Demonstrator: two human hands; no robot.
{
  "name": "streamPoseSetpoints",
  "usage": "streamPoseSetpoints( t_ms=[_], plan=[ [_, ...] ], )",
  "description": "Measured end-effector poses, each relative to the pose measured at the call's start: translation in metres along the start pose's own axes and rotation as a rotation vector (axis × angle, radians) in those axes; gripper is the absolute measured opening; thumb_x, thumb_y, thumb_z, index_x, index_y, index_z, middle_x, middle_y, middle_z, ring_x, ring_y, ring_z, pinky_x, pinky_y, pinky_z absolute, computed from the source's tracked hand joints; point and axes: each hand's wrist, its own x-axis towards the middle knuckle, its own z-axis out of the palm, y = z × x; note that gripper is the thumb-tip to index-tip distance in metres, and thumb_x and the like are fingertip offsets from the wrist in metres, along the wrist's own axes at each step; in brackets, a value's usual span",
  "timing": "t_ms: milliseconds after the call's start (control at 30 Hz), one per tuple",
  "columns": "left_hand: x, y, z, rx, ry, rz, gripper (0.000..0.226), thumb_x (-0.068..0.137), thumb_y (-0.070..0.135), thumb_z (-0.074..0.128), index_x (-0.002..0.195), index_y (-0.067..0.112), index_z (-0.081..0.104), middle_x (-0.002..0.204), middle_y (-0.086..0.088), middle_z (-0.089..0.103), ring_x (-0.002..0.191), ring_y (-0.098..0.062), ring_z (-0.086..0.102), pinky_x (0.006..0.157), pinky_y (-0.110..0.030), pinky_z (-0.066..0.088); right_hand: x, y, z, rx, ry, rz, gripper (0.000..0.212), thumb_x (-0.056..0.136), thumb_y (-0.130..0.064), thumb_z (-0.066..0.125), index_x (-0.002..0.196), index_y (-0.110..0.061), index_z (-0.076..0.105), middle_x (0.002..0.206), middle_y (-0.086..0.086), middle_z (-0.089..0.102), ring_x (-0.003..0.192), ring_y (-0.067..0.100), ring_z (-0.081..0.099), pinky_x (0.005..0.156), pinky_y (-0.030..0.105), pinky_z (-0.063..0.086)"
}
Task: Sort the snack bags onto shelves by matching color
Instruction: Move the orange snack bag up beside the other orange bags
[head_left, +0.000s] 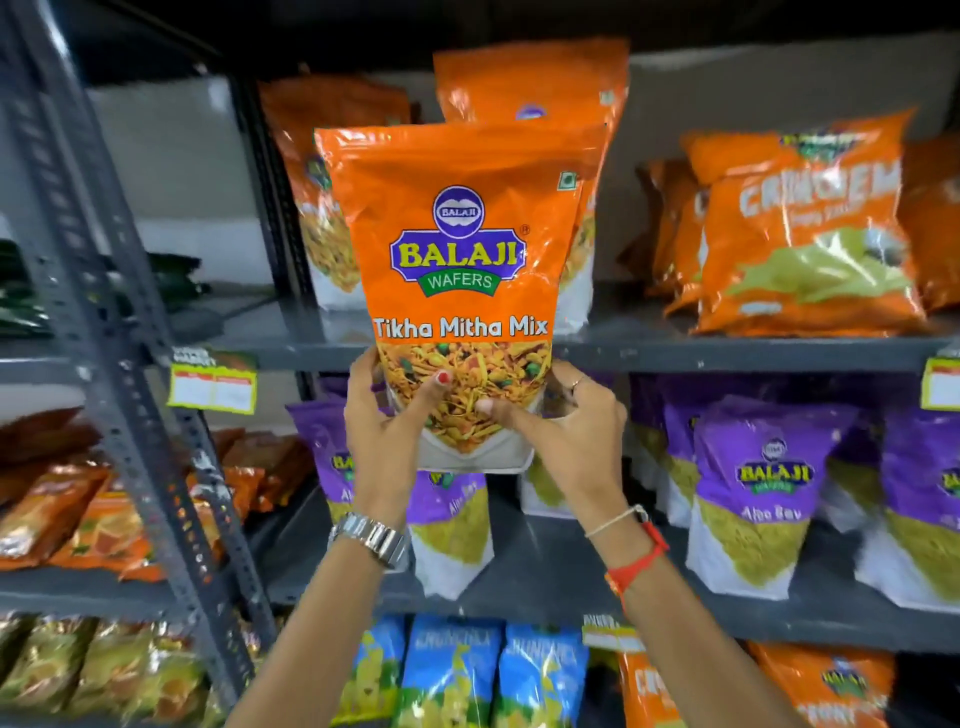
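Observation:
An orange Balaji "Tikha Mitha Mix" bag is held upright in front of the upper shelf. My left hand grips its lower left corner and my right hand grips its lower right. Behind it on that shelf stand more orange Balaji bags, and orange Crunchem bags sit to the right. The shelf below holds purple Balaji Aloo Sev bags.
A grey perforated upright divides this rack from a left rack holding orange-red packets and gold packets. Blue bags and orange bags fill the bottom shelf. Price labels hang on the shelf edges.

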Motion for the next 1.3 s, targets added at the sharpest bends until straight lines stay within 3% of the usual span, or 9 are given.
streamPoseSetpoints(
  t_ms=[133,267,400,500,600,733,1000,1167,1300],
  plan=[
    [0.052,0.031,-0.014,0.068,0.027,0.040,0.049,0.072,0.031,0.073,0.115,0.020,0.053,0.107,-0.001,0.065,0.097,-0.011,0.061,0.084,-0.031,0.052,0.042,-0.041,0.026,0.022,-0.007,-0.079,0.050,0.051,-0.049,0.085,0.092,-0.023,0.074,0.086,-0.006,0.078,0.084,0.008,0.070,0.083,0.037,0.057],
    [0.114,0.045,-0.028,0.160,0.085,0.011,0.061,0.053,0.056,0.072,0.104,0.025,0.057,0.106,-0.002,0.070,0.098,-0.022,0.066,0.092,-0.050,0.051,0.088,-0.063,0.061,0.030,-0.055,-0.108,0.061,0.044,-0.060,0.081,0.080,-0.012,0.071,0.080,0.007,0.077,0.078,0.025,0.071,0.073,0.048,0.058],
    [0.160,0.047,-0.038,0.164,0.107,-0.037,0.040,0.063,0.038,0.077,0.094,0.024,0.055,0.106,-0.005,0.068,0.097,-0.026,0.065,0.090,-0.053,0.052,0.127,-0.074,0.094,-0.004,-0.154,-0.043,0.038,0.046,-0.051,0.086,0.063,-0.024,0.065,0.073,-0.001,0.072,0.074,0.021,0.069,0.067,0.048,0.060],
    [0.183,0.032,-0.049,0.140,0.121,-0.061,0.033,0.066,0.028,0.078,0.085,0.031,0.051,0.110,-0.010,0.066,0.101,-0.030,0.064,0.092,-0.054,0.050,0.140,-0.074,0.117,0.004,-0.210,-0.020,0.039,0.051,-0.039,0.088,0.077,-0.017,0.070,0.090,0.010,0.076,0.086,0.028,0.070,0.073,0.052,0.059],
    [0.197,0.014,-0.058,0.158,0.123,-0.101,0.034,0.062,0.034,0.078,0.084,0.029,0.054,0.110,-0.011,0.067,0.101,-0.031,0.064,0.092,-0.054,0.050,0.142,-0.068,0.135,0.000,-0.206,0.004,0.052,0.055,-0.034,0.087,0.094,-0.004,0.070,0.101,0.018,0.073,0.095,0.034,0.067,0.080,0.052,0.057],
    [0.200,0.007,-0.059,0.186,0.089,-0.094,0.032,0.072,0.021,0.074,0.094,0.018,0.051,0.104,-0.010,0.065,0.101,-0.033,0.064,0.092,-0.053,0.051,0.142,-0.053,0.146,0.019,-0.202,0.064,0.057,0.056,-0.032,0.087,0.098,0.000,0.068,0.097,0.016,0.072,0.096,0.034,0.067,0.077,0.055,0.058],
    [0.210,0.000,-0.060,0.230,0.076,-0.127,0.036,0.073,0.028,0.073,0.098,0.021,0.048,0.113,-0.012,0.065,0.104,-0.029,0.062,0.092,-0.050,0.051,0.146,-0.042,0.162,0.012,-0.191,0.110,0.056,0.059,-0.034,0.086,0.102,-0.006,0.066,0.096,0.010,0.068,0.096,0.032,0.066,0.079,0.054,0.058],
    [0.216,-0.006,-0.065,0.248,0.078,-0.138,0.036,0.073,0.029,0.073,0.096,0.023,0.047,0.103,-0.007,0.064,0.102,-0.031,0.063,0.092,-0.052,0.051,0.155,-0.032,0.174,-0.007,-0.190,0.114,0.077,0.052,-0.046,0.085,0.115,-0.008,0.063,0.111,0.014,0.070,0.103,0.032,0.065,0.083,0.054,0.057],
    [0.217,-0.010,-0.067,0.242,0.076,-0.136,0.036,0.073,0.030,0.073,0.097,0.024,0.048,0.111,-0.010,0.065,0.102,-0.029,0.063,0.093,-0.050,0.051,0.157,-0.028,0.177,-0.010,-0.188,0.118,0.078,0.053,-0.048,0.084,0.117,-0.009,0.061,0.115,0.014,0.069,0.105,0.032,0.064,0.084,0.054,0.057]
  ],
)
